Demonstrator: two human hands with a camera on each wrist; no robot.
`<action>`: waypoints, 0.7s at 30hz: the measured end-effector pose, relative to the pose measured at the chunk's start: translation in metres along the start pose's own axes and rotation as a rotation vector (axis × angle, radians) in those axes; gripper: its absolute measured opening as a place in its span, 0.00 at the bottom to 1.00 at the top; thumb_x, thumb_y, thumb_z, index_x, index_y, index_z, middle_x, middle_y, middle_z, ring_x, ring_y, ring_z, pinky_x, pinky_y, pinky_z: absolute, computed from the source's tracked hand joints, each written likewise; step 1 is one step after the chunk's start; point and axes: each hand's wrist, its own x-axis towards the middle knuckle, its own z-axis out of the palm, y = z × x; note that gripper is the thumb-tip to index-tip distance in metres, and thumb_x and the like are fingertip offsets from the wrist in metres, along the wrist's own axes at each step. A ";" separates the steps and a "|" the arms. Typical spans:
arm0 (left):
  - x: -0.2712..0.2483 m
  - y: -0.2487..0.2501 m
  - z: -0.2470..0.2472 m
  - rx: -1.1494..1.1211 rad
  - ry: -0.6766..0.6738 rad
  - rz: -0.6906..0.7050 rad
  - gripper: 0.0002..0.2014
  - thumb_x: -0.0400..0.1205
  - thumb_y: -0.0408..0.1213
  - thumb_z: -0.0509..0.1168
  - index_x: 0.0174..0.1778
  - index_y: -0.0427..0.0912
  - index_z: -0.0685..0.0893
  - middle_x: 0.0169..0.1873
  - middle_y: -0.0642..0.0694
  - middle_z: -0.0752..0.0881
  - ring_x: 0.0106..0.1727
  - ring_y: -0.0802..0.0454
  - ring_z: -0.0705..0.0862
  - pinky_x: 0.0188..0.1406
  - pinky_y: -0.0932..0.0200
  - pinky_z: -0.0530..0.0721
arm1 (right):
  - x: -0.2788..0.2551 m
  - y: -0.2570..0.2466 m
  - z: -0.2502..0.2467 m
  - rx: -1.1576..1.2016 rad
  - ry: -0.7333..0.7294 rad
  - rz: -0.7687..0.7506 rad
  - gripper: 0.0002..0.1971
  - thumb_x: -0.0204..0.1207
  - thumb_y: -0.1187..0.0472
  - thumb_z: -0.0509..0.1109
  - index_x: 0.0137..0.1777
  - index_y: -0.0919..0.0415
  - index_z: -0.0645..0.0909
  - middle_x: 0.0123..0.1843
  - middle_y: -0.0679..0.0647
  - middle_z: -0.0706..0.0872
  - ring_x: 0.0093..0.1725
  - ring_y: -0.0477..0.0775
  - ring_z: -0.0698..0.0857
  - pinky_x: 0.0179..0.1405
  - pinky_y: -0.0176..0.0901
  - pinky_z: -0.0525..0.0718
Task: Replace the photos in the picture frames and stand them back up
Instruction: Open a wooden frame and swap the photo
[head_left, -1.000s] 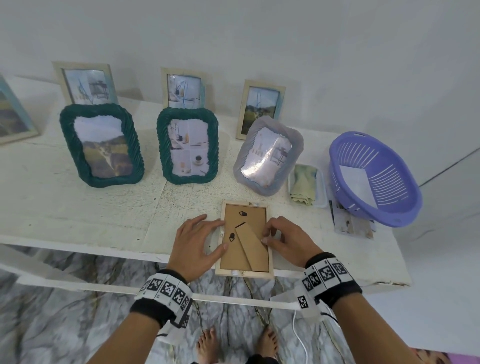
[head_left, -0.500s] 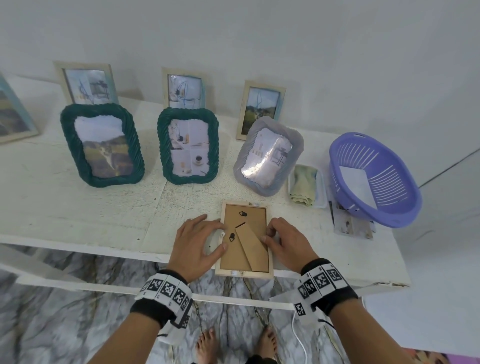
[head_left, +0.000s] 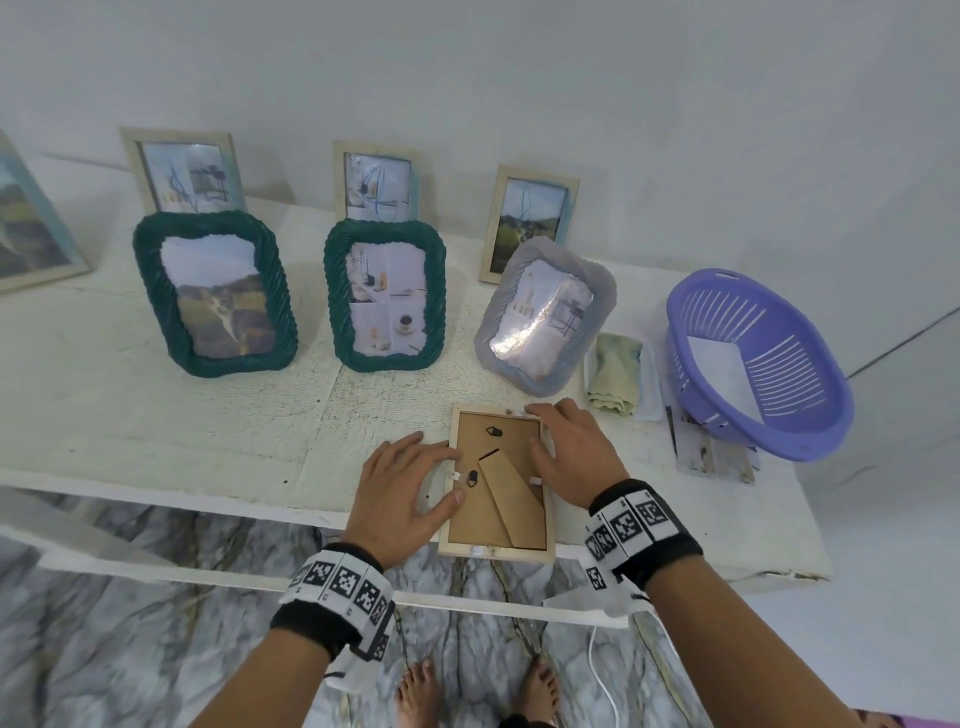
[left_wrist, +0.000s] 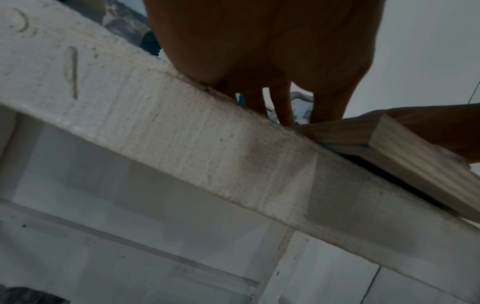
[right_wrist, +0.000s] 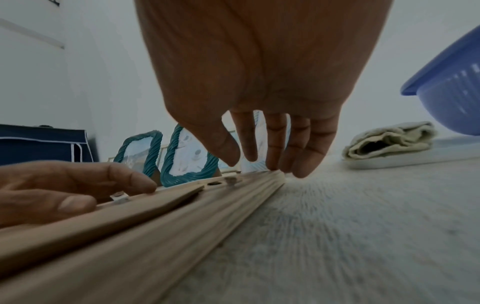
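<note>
White table (head_left: 156, 415) | 7 frames upright, 1 face-down frame (head_left: 497, 551) | left hand (head_left: 400, 493), right hand (head_left: 576, 457) flat on it

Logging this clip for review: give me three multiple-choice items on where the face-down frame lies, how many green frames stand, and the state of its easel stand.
1. The face-down wooden frame lies:
A. at the table's near edge
B. in the purple basket
C. against the wall

2. Green twisted-rim frames standing:
A. one
B. two
C. four

3. The frame's easel stand is:
A. propped open
B. removed
C. folded flat on the backing

Answers: 1 A, its lower end overhangs the table edge between the left hand and right hand. 2 B, the left green frame and right green frame. 3 C, it lies flat.
</note>
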 end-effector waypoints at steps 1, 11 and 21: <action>0.000 0.000 0.000 0.002 0.002 0.001 0.21 0.78 0.62 0.57 0.67 0.66 0.75 0.64 0.69 0.74 0.78 0.64 0.60 0.78 0.52 0.54 | 0.005 -0.002 0.000 -0.015 -0.031 -0.002 0.23 0.80 0.61 0.61 0.76 0.57 0.72 0.61 0.58 0.76 0.58 0.59 0.75 0.56 0.52 0.79; 0.000 -0.003 0.004 0.014 0.021 0.015 0.21 0.79 0.62 0.59 0.68 0.65 0.76 0.67 0.65 0.78 0.79 0.62 0.61 0.79 0.50 0.56 | 0.014 -0.008 0.003 -0.035 -0.116 0.019 0.25 0.79 0.66 0.59 0.77 0.59 0.71 0.64 0.62 0.71 0.60 0.61 0.73 0.62 0.49 0.76; 0.000 -0.005 0.005 0.023 0.024 0.019 0.22 0.79 0.63 0.58 0.68 0.64 0.75 0.67 0.63 0.79 0.80 0.60 0.62 0.80 0.49 0.55 | 0.012 0.003 0.003 0.141 -0.155 0.064 0.26 0.78 0.69 0.59 0.75 0.54 0.75 0.62 0.57 0.71 0.63 0.60 0.72 0.69 0.50 0.74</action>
